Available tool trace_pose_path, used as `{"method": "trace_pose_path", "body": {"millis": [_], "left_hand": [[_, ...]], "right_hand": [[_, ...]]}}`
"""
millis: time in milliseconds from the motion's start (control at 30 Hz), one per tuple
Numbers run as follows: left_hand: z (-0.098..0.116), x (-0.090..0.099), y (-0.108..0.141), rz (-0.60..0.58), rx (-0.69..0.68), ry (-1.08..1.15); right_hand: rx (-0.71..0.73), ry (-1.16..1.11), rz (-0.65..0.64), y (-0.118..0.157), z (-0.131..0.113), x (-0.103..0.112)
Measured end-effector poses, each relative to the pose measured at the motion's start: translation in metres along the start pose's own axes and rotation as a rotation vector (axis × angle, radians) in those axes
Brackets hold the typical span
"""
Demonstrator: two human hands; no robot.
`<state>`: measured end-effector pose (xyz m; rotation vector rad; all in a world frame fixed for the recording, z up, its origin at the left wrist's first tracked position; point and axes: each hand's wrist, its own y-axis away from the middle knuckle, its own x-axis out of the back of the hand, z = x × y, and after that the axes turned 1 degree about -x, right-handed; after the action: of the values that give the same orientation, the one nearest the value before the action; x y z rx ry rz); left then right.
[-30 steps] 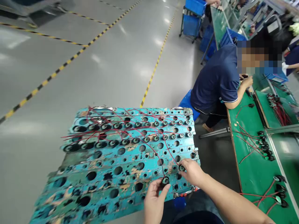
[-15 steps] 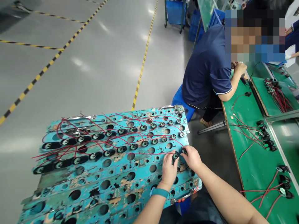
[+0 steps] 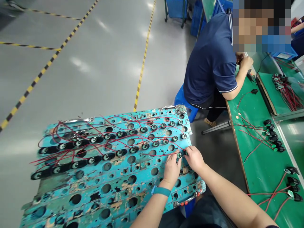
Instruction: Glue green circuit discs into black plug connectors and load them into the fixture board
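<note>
1. Grey polished floor [image 3: 95,69] spreads beyond our hands, crossed by a plain yellow line and a yellow-and-black striped one. Under our hands lies a worn turquoise fixture plate [image 3: 114,177] full of round holes, its paint chipped.

2. To the right of our right hand runs a green workbench [image 3: 256,164], where a seated person in a dark blue shirt [image 3: 209,63] works with both hands up near the bench's far end, well apart from ours.

3. Our left hand [image 3: 172,167] and right hand [image 3: 194,158] meet at the plate's right side, fingers curled together on a small round black part [image 3: 180,155] with a green centre. It sits between the two sets of fingertips, touching both; it seems to be resting in a hole, though the fingers hide that.

4. Both hands are mostly closed in a pinch on that part. A teal wristband [image 3: 161,191] sits on the left wrist.

5. A red wire [image 3: 156,155] trails from the part away to the left of our left hand.

6. Beyond the hands we count three rows of similar parts [image 3: 133,149] seated in the plate, roughly ten in each, with red leads [image 3: 78,129] looping across them.

7. On the bench right of our right hand lie two loose clusters of the same wired parts [image 3: 273,139], and a third cluster farther off.
</note>
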<state>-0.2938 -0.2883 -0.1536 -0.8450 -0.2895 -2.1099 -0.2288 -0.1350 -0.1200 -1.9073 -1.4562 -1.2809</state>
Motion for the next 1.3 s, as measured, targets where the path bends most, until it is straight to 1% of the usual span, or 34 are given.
{"method": "trace_pose_path", "body": {"millis": [100,233,400,567,667,767,833,933,1000,1100,1167,1233,1300], "left_hand": [[0.002,0.003,0.0,0.0,-0.007,-0.011],[0.005,0.004,0.0,0.008,-0.014,-0.026],[0.006,0.004,0.003,0.013,-0.022,-0.062],[0.002,0.004,0.002,0.009,-0.056,-0.104],[-0.001,0.005,0.0,0.015,-0.075,-0.143],[0.001,0.012,0.006,0.027,-0.106,-0.186],[0.008,0.021,0.015,0.037,-0.126,-0.215],[0.026,0.035,0.028,0.035,-0.173,-0.247],[0.041,0.039,0.028,-0.022,-0.218,-0.277],[0.059,0.034,0.014,-0.183,-0.253,-0.403],[0.065,0.028,0.001,-0.257,-0.245,-0.491],[0.068,0.024,-0.009,-0.268,-0.227,-0.529],[0.07,0.022,-0.013,-0.251,-0.213,-0.547]], "right_hand": [[0.02,-0.011,0.039,0.002,0.0,0.001],[0.054,-0.045,0.109,0.007,-0.001,0.008],[0.062,-0.096,0.205,0.027,-0.008,0.015],[0.051,-0.13,0.254,0.048,-0.013,0.007],[0.025,-0.142,0.282,0.047,-0.012,0.001],[0.006,-0.156,0.296,0.038,-0.009,-0.004],[0.004,-0.17,0.295,0.031,-0.007,-0.007],[0.014,-0.19,0.289,0.023,-0.003,-0.013],[0.024,-0.202,0.286,0.021,0.0,-0.016],[0.036,-0.218,0.283,0.02,0.003,-0.019],[0.044,-0.227,0.28,0.019,0.004,-0.019],[0.053,-0.234,0.277,0.018,0.005,-0.019],[0.061,-0.239,0.275,0.018,0.006,-0.018]]}}
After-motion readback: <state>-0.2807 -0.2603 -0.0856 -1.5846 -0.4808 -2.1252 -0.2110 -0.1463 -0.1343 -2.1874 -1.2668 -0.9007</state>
